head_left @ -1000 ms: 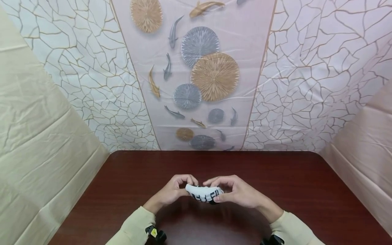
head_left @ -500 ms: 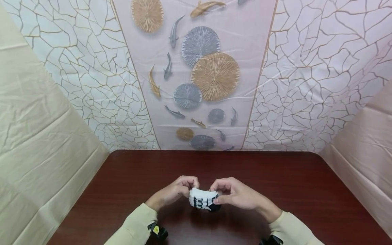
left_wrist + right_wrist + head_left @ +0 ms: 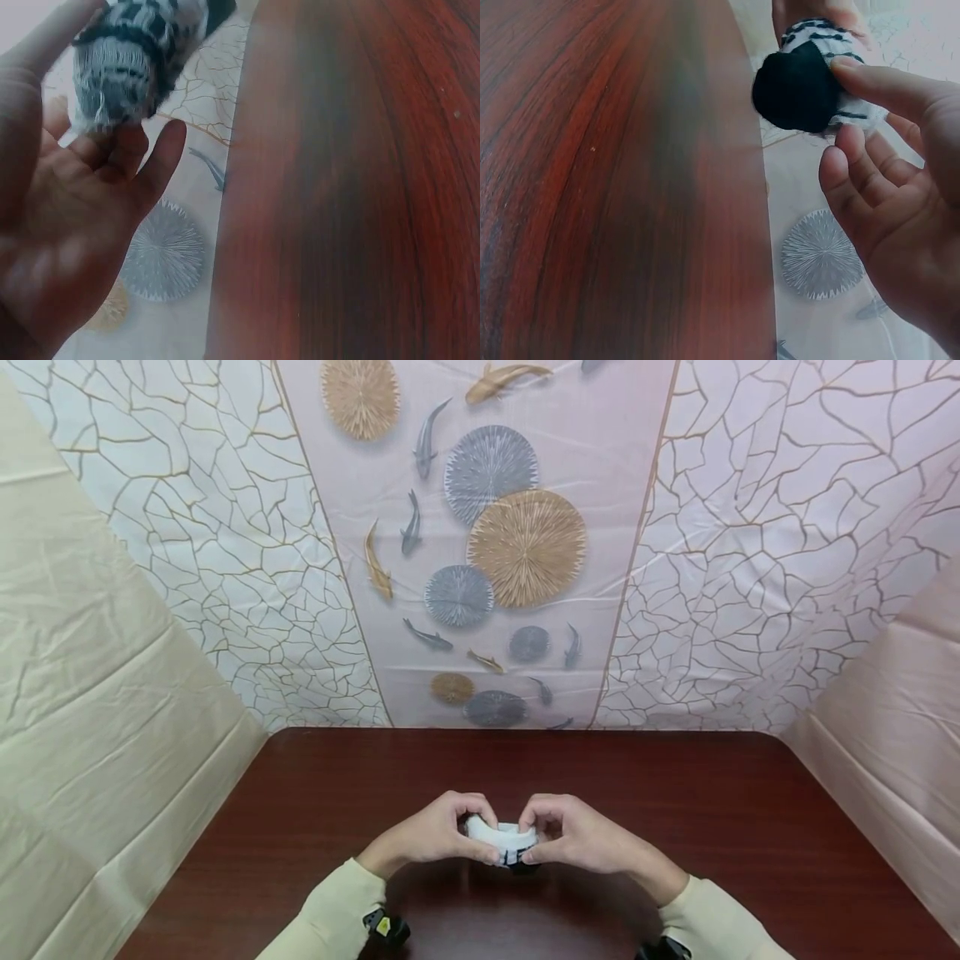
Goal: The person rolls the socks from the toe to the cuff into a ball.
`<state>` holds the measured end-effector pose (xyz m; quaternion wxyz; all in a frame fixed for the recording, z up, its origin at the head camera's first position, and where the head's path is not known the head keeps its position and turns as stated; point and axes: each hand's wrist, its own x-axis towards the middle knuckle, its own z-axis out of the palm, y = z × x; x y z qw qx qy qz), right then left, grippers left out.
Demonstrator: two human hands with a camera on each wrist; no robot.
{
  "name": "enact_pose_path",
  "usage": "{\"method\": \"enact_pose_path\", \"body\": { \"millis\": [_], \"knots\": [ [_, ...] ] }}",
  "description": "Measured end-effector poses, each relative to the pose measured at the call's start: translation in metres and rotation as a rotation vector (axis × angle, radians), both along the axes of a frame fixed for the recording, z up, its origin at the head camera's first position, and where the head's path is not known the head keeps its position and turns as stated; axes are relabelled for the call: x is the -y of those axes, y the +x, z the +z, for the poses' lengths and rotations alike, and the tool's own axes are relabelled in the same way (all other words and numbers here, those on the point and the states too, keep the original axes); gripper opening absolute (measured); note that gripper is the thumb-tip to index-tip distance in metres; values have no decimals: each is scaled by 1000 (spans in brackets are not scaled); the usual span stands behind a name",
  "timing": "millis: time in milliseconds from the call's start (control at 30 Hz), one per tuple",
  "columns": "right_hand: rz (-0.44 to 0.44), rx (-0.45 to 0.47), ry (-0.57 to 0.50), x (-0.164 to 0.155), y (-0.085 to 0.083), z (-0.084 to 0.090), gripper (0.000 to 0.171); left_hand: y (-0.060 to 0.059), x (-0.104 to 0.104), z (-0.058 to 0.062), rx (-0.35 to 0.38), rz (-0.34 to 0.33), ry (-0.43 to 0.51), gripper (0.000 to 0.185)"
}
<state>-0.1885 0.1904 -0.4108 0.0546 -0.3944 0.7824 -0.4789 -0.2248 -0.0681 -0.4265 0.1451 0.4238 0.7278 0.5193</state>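
Left hand [image 3: 435, 837] & right hand [image 3: 581, 839] both pinch the rolled sock [image 3: 504, 842] w/ fingertips, so it may pop open or drop on the table [image 3: 750, 827] if one lets go

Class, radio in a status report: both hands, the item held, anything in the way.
Left hand and right hand both pinch the rolled sock, grip at each end. Sock held just above the table. Nothing in the way.

Desk [image 3: 315, 793]: dark red wood grain, smooth, semi-gloss sheen. Sock [image 3: 504, 839]: soft ribbed knit cloth, white with black pattern, black matt toe. Far backdrop [image 3: 525, 527]: glossy plastic sheet, wrinkled. Side drapes [image 3: 90, 652]: matt creased cloth. Sleeves [image 3: 330, 910]: matt fabric.
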Motion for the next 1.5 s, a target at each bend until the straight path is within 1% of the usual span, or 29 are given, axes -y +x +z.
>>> {"method": "enact_pose_path", "body": {
  "millis": [100, 167, 267, 333, 400, 467, 533, 633, 767, 867, 1000, 1100, 1133, 1267, 1367, 1500],
  "knots": [
    [10, -17, -4, -1, -1, -2, 20, 0, 0, -1, -36, 25, -34, 17],
    [4, -26, -12, -4, -2, -2, 20, -2, 2, -4, -80, 48, -44, 15],
    [-28, -4, -37, -14, -4, -3, 22, -5, 10, -10, -117, 135, -40, 16],
    [-78, 19, -51, -22, -5, -3, 25, -7, 15, -14, -128, 200, -33, 19],
    [-114, 30, -59, -26, -6, -5, 23, -8, 17, -16, -132, 238, -14, 20],
    [-148, 39, -50, -26, -7, -7, 19, -9, 14, -16, -142, 244, 4, 18],
    [-159, 34, -26, -22, -7, -9, 18, -9, 9, -15, -146, 247, 33, 17],
    [-154, 23, 20, -13, -6, -12, 20, -4, 2, -6, -141, 259, 84, 15],
    [-142, 15, 50, -5, -5, -15, 21, 8, -5, 8, -127, 256, 137, 14],
    [-167, 46, 60, -2, -4, -16, 24, 12, -8, 12, -111, 250, 148, 13],
    [-205, 127, 81, 0, -3, -17, 23, 5, -11, 0, -102, 280, 130, 11],
    [-200, 177, 56, 0, -2, -18, 16, 0, -14, -10, -106, 301, 120, 11],
    [-194, 183, 41, 0, -2, -18, 13, -1, -14, -12, -99, 308, 116, 12],
    [-198, 150, -14, 0, -1, -19, 6, -2, -17, -15, -75, 344, 78, 13],
    [-224, 110, -24, -1, 0, -18, 8, -2, -17, -15, -63, 366, 43, 12],
    [-262, 43, 1, -5, 1, -17, 12, -3, -14, -15, -81, 383, 23, 12]
  ]
}}
